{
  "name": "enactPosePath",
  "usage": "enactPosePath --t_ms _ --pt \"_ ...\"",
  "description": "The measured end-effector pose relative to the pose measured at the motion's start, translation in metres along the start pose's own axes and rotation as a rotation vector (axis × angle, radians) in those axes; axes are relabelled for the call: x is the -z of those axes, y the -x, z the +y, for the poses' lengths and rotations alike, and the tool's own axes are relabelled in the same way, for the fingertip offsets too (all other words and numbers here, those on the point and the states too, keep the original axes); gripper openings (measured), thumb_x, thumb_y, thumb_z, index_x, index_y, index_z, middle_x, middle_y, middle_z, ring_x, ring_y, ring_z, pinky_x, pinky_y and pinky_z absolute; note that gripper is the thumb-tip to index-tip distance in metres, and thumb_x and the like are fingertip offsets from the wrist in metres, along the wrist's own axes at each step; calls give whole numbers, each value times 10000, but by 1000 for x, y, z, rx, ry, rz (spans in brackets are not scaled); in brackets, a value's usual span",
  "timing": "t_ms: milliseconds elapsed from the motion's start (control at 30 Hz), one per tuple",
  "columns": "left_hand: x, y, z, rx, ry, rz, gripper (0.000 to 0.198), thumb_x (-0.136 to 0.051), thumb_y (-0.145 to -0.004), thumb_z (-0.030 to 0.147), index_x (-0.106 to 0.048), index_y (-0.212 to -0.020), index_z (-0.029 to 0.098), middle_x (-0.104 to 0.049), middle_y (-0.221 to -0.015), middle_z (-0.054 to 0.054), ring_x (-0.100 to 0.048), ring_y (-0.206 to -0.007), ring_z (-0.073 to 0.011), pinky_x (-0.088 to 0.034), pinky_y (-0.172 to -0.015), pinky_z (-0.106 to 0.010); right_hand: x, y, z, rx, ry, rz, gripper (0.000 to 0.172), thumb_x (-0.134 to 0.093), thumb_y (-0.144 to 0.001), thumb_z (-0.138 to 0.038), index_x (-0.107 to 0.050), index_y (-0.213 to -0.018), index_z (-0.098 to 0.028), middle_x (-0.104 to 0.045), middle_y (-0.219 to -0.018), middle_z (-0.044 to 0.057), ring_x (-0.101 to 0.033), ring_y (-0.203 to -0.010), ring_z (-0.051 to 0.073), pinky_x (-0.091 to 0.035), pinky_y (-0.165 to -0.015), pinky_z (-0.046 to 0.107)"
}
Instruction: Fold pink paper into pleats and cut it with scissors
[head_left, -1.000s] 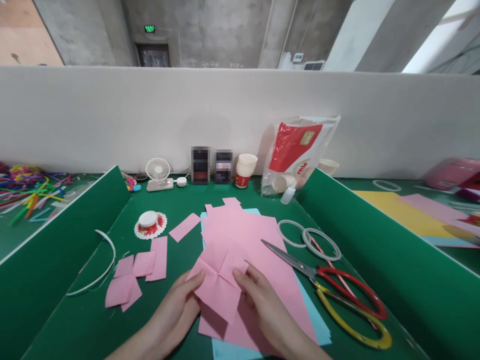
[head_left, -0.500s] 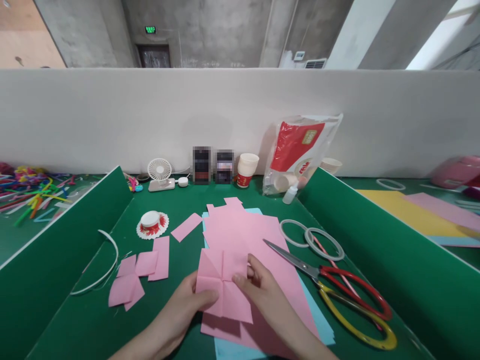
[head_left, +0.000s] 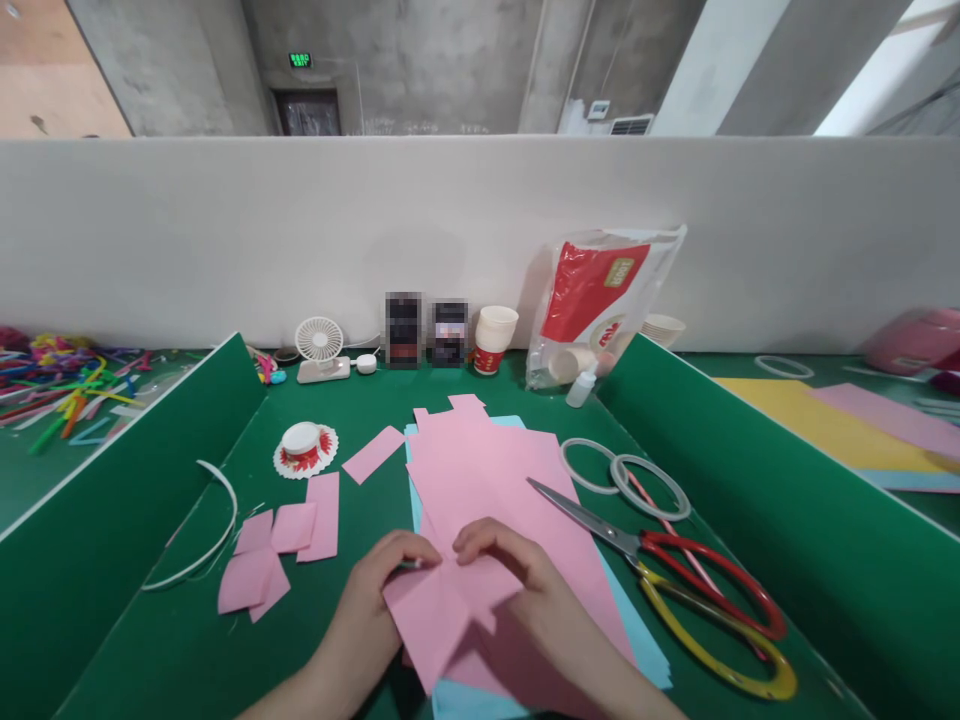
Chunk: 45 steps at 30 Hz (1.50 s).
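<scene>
A creased pink paper square (head_left: 431,620) is held between both hands, turned so one corner points down toward me. My left hand (head_left: 382,580) pinches its upper left part, and my right hand (head_left: 510,570) pinches close beside it, fingertips nearly meeting at the top. Beneath lies a stack of larger pink sheets (head_left: 517,480) over light blue sheets (head_left: 649,650). Scissors (head_left: 630,545) with red and yellow handles rest with their blades on the stack's right edge. Small pink paper pieces (head_left: 247,580) lie to the left.
White rings (head_left: 649,488) lie by the right green divider (head_left: 750,480). A cut paper cup base (head_left: 305,450) sits at left, near a curved white strip (head_left: 229,500). Along the back stand a small fan (head_left: 319,345), paper cups (head_left: 495,340), a plastic bag (head_left: 600,300) and a small bottle (head_left: 580,388).
The pink square has been turned and its upper part bent between my fingers. Both hands have shifted to its top, with their fingertips closer together.
</scene>
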<state>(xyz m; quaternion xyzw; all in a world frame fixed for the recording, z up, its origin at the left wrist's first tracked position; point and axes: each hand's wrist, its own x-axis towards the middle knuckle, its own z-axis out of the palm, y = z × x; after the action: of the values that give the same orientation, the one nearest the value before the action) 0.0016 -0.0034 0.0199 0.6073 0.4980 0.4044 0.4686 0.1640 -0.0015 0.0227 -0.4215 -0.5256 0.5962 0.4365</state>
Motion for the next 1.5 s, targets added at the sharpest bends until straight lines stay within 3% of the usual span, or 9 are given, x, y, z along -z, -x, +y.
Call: enactPosePath --t_ms 133,267,400,567,667,733,867,1233,1500 --pt "3 7 -21 -505 -289 145 154 -551 -702 193 -662 -780 264 -608 -961 -64 -514 -970 -239 -452 -754 -355 -2 3 3 81 -28 48 256 -547 -575 -83 -582 -771 -244 -501 -1004 20 -446 -1011 197 -349 -831 293" --pt "5 12 -32 -536 -379 238 168 -536 -735 254 -658 -849 271 -612 -1008 -52 -518 -999 -236 -455 -798 -352 -6 5 -3 -131 -190 107 234 -576 -651 -288 -553 -880 -244 -543 -968 28 -464 -969 197 -368 -802 295" --pt "8 10 -31 -407 -402 190 235 -535 -726 337 -636 -924 260 -646 -988 -58 -583 -917 -231 -482 -781 -331 -6 3 -3 -384 -342 40 364 -453 -699 -539 -548 -700 -187 -513 -649 7 -485 -622 160 -378 -520 250" --pt "10 5 -22 -235 -313 -37 254 -551 -716 324 -621 -958 288 -606 -1084 -54 -525 -1028 -249 -415 -881 -382 -4 2 0 -252 -230 38 244 -628 -638 -330 -451 -569 -177 -347 -546 -65 -349 -527 90 -304 -502 192" --pt "8 -2 -13 -200 -73 38 251 -592 -669 324 -632 -913 279 -520 -1189 -54 -429 -1123 -262 -356 -923 -389 -4 2 -2 -205 -176 50 193 -587 -672 -302 -458 -603 -177 -365 -575 -55 -358 -550 98 -304 -511 198" --pt "7 -7 -5 47 239 106 370 -546 -711 344 -527 -1072 264 -508 -1195 -64 -421 -1128 -245 -379 -887 -379 -4 2 -3 -180 -175 56 180 -567 -686 -314 -461 -634 -178 -370 -596 -50 -361 -561 101 -309 -522 203" --pt "5 -10 5 463 756 -231 437 -402 -780 472 -581 -984 129 -652 -933 -117 -583 -890 -245 -429 -761 -346 -3 1 -3 -144 -140 57 190 -533 -711 -312 -422 -620 -187 -338 -585 -53 -339 -551 103 -297 -515 205" --pt "3 -8 10 441 599 -158 172 -679 -608 242 -556 -669 139 -586 -625 11 -539 -581 -115 -390 -544 -194 -3 0 -6 -153 171 8 309 -496 -694 -194 -236 -528 -206 -189 -561 -69 -218 -530 94 -206 -479 211" --pt "0 -3 6 325 292 -62 185 -636 -627 291 -520 -595 151 -469 -529 64 -427 -488 -83 -311 -461 -171 -7 3 -2 -246 -54 -164 126 -515 -725 -283 -529 -716 -158 -458 -638 -29 -423 -604 123 -341 -579 236"
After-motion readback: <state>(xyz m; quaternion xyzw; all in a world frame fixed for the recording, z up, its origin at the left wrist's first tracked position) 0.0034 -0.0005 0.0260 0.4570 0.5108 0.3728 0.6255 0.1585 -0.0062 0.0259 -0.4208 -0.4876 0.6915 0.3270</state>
